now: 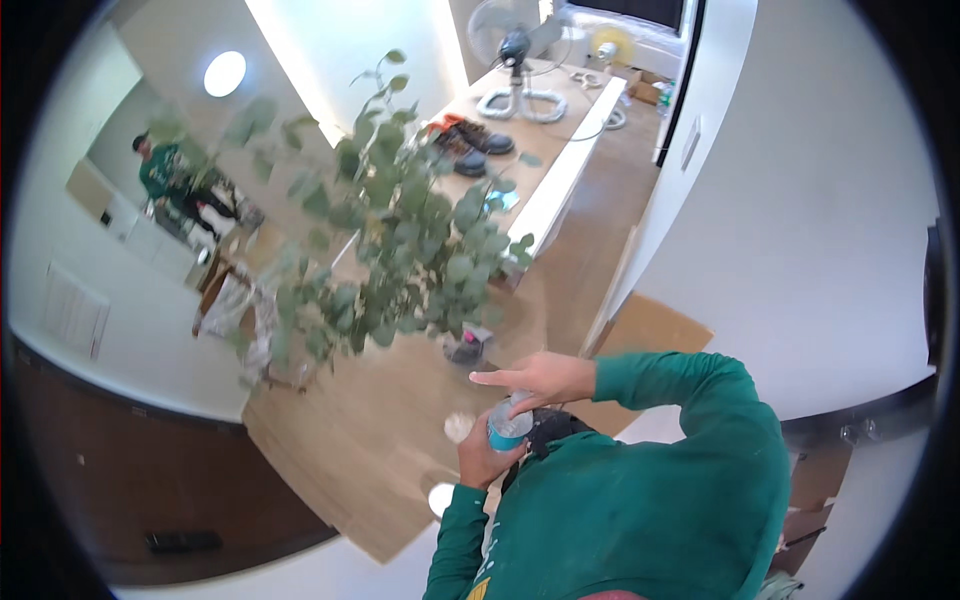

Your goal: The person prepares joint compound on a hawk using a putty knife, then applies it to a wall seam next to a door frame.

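Note:
My left hand (482, 456) is wrapped round a small clear plastic bottle-like container (511, 420) with a turquoise band, held upright in front of my body. Over its top is my right hand (545, 378). One finger stretches out to the left, and the thumb or another finger reaches down to the container's clear top. The remaining fingers of that hand are hidden. Beyond both hands stand leafy green eucalyptus-like branches (400, 240), whose base I cannot make out.
A long table (560, 165) at the back bears a fan (514, 48) and dark boots (470, 145). Cardboard (650, 335) lies by the right wall. A dark grey object (464, 350) rests on the wooden floor (370, 440). A mirror (120, 150) reflects a person.

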`<state>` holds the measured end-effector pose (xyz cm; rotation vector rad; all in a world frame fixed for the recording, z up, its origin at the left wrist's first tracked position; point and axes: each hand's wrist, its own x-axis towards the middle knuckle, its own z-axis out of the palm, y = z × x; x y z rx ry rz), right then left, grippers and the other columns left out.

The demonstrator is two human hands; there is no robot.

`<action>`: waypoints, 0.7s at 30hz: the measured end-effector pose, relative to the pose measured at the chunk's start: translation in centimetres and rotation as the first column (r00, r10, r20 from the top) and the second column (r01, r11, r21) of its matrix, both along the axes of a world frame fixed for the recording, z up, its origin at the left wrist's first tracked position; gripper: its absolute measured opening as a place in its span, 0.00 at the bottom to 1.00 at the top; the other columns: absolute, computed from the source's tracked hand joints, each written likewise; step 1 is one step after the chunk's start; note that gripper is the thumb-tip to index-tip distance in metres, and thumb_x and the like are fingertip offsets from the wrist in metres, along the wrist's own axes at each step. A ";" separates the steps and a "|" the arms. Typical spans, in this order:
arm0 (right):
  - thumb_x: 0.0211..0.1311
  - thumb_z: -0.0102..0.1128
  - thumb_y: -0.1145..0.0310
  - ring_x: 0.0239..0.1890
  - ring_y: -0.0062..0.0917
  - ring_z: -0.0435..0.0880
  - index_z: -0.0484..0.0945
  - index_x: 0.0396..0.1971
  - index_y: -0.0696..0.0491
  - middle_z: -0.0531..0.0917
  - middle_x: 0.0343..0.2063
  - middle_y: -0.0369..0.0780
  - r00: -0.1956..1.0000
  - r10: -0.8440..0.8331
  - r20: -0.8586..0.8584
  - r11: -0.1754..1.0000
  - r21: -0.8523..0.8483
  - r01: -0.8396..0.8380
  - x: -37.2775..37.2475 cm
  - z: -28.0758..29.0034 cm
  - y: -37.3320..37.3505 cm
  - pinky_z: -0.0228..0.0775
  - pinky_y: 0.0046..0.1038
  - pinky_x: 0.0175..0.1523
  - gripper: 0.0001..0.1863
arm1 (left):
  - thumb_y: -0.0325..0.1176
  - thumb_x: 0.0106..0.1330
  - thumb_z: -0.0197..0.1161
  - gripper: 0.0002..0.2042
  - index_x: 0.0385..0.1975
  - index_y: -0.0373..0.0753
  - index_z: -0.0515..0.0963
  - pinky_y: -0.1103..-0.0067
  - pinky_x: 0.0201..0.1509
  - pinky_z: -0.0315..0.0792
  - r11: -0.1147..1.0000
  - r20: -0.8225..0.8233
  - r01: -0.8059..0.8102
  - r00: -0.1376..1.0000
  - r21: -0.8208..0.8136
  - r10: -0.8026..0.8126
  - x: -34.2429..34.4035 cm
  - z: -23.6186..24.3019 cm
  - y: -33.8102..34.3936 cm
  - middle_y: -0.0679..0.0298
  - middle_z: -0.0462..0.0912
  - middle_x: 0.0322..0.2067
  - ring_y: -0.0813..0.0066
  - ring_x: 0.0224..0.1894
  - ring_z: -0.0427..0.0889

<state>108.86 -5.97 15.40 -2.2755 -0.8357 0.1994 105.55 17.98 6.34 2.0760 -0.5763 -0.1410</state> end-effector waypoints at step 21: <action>0.62 0.60 0.52 0.24 0.41 0.82 0.68 0.66 0.46 0.80 0.19 0.45 0.537 -0.651 0.537 0.528 -0.188 0.828 27.7 -5.9 -24.0 0.73 0.43 0.31 0.33 | 0.59 0.60 0.66 0.40 0.60 0.29 0.68 0.59 0.60 0.71 0.866 -0.517 0.474 0.788 0.160 -0.335 21.3 -9.5 -10.5 0.39 0.77 0.51 0.40 0.55 0.76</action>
